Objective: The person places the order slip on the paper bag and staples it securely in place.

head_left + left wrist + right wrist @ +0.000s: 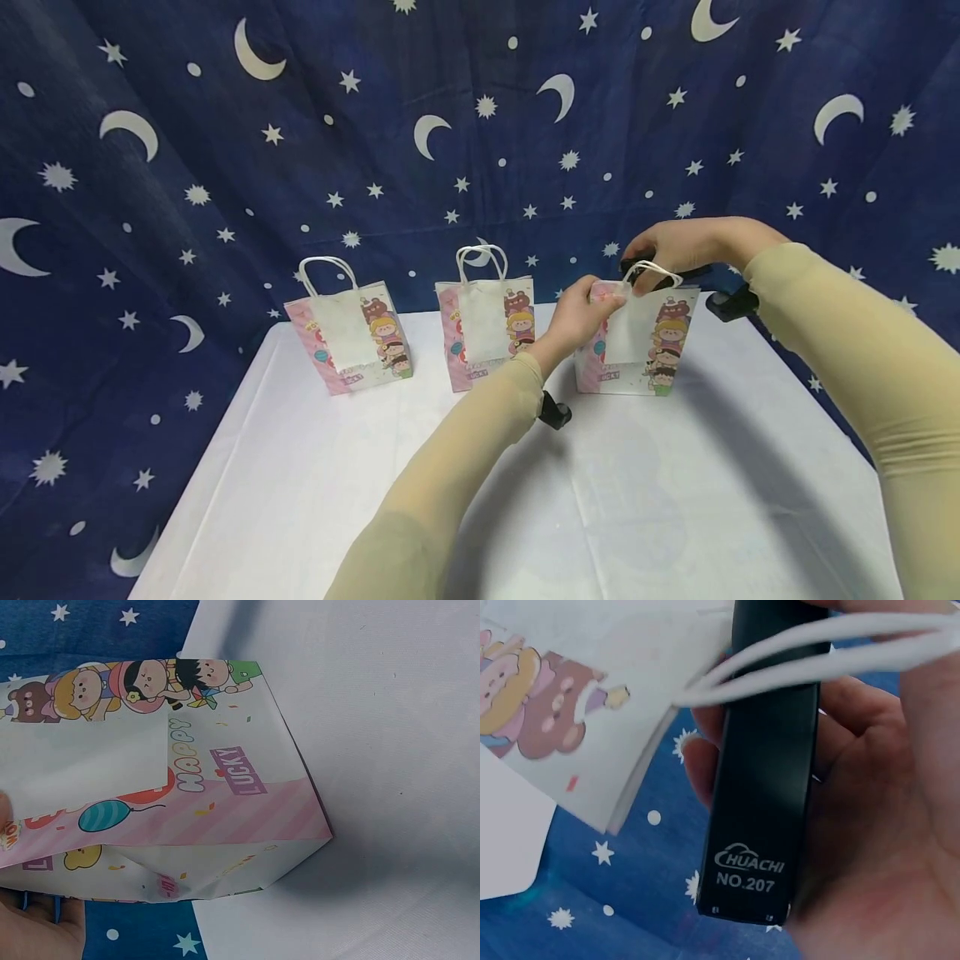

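Observation:
The right-hand paper gift bag (630, 342), white and pink with cartoon figures, stands upright on the table. At its upper left edge my left hand (579, 315) pinches the paper between thumb and fingers; in the left wrist view several of those fingers show beside the bag (247, 814). My right hand (686, 246) is at the bag's top and grips a black stapler (761, 772) marked HUACHI NO.207. White twisted handles (802, 664) pass in front of the stapler in the right wrist view. The stapler's far end is hidden there.
Two matching gift bags, a middle one (483, 325) and a left one (348, 333), stand in line to the left with handles up. All are near the back edge of the white-covered table (675, 500). A dark blue curtain (420, 83) with moons and stars hangs behind.

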Demonstrator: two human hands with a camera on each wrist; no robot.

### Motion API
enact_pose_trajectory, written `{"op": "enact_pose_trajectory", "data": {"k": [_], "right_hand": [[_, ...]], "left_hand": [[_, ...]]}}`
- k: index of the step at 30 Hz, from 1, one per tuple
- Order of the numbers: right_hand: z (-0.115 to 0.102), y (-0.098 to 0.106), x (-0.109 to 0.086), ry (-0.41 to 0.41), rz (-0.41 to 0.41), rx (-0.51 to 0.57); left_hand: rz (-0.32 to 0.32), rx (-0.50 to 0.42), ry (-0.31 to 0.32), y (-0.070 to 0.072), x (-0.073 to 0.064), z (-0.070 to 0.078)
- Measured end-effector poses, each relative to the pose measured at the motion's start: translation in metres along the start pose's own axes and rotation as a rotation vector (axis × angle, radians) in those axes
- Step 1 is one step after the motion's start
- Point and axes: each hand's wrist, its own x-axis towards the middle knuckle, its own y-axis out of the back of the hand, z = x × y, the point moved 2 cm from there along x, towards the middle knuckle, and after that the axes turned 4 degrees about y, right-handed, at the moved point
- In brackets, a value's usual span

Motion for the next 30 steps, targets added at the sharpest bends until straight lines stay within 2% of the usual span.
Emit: {"op": "enact_pose_trajectory", "data": {"k": [10, 17, 23, 30], "right_hand": [[0.010, 0.006, -0.006, -0.029, 0.086, 0.051], [0.017, 0.008, -0.011, -0.064, 0.147, 0.006], [0.024, 0.012, -0.015, -0.053, 0.190, 0.005], [0.037, 0.015, -0.025, -0.082, 0.227, -0.007]], "left_hand": [[0.015, 0.017, 0.017, 0.000, -0.001, 0.001], [0.016, 0.024, 0.019, -0.001, 0.000, 0.000], [0.024, 0.021, 0.000, -0.001, 0.001, -0.001], [0.021, 0.022, 0.003, -0.001, -0.001, -0.001]]}}
